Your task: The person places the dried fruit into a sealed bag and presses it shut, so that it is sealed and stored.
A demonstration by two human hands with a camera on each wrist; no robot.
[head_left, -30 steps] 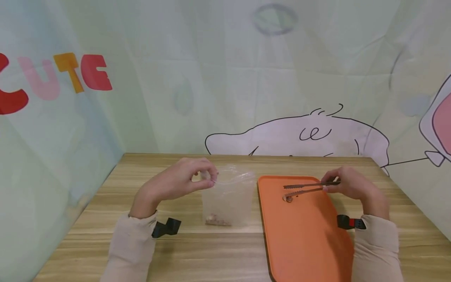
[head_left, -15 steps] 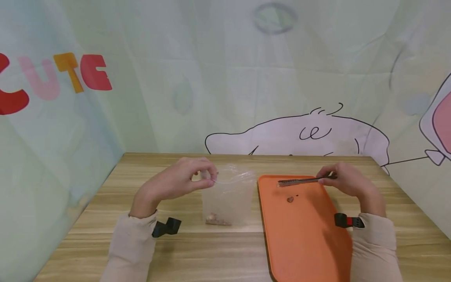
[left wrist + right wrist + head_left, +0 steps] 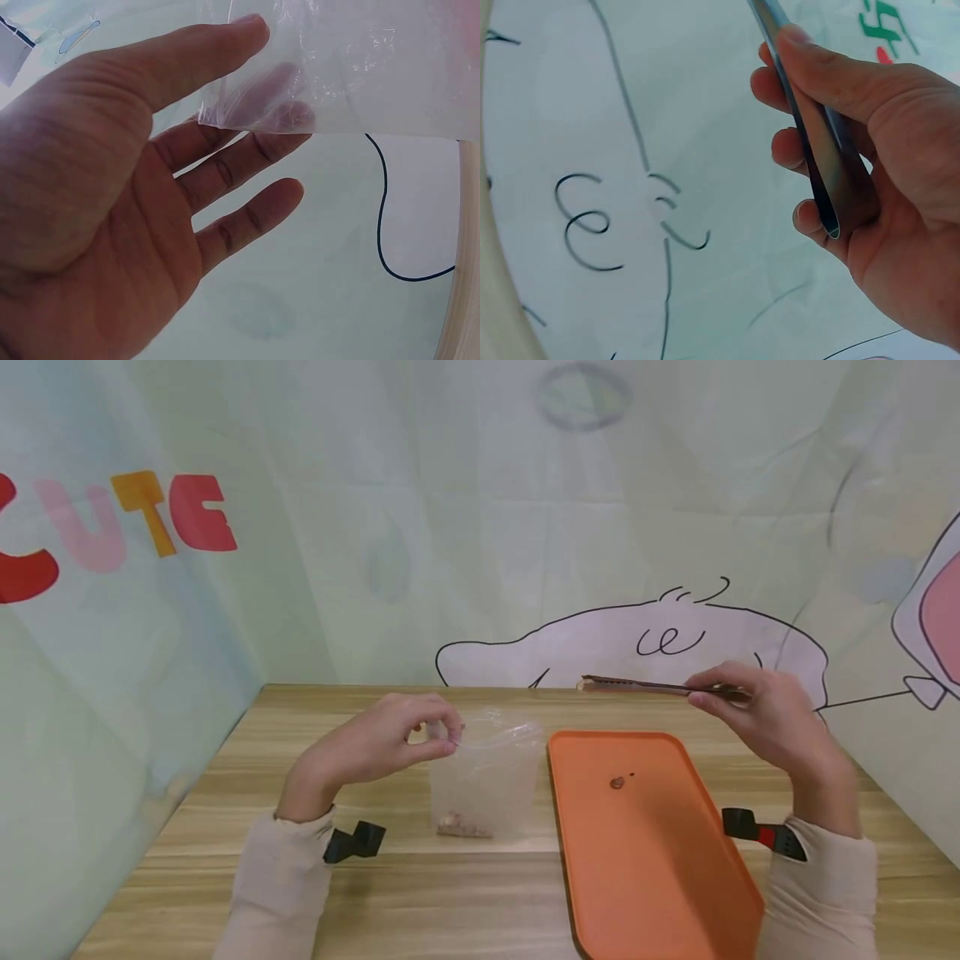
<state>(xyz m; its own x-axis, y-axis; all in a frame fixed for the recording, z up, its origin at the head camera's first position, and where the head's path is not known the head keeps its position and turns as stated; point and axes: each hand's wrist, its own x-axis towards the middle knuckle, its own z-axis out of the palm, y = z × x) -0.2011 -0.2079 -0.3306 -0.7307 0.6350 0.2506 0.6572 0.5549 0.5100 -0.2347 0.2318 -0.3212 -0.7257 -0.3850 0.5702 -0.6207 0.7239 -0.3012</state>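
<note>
My left hand (image 3: 386, 739) pinches the upper left corner of a clear zip bag (image 3: 487, 777), which hangs upright over the table. Several small brownish pieces (image 3: 461, 827) lie at the bag's bottom. In the left wrist view the thumb and fingers grip the film of the bag (image 3: 360, 67). My right hand (image 3: 765, 714) grips metal tongs (image 3: 645, 685) whose arms are squeezed together, held high above the far end of the tray. A small pale piece (image 3: 581, 686) shows at their tips. The right wrist view shows fingers wrapped round the bent end of the tongs (image 3: 825, 172).
An orange tray (image 3: 645, 877) lies right of the bag on the wooden table (image 3: 420, 902). One small brown piece (image 3: 617, 782) and a dark crumb (image 3: 632, 774) lie on it. A printed cloth backdrop (image 3: 450, 527) stands behind the table.
The tongs first closed over the tray's far end, then rose with a small piece at their tips. The right hand moved up and slightly right. The left hand and bag stayed put.
</note>
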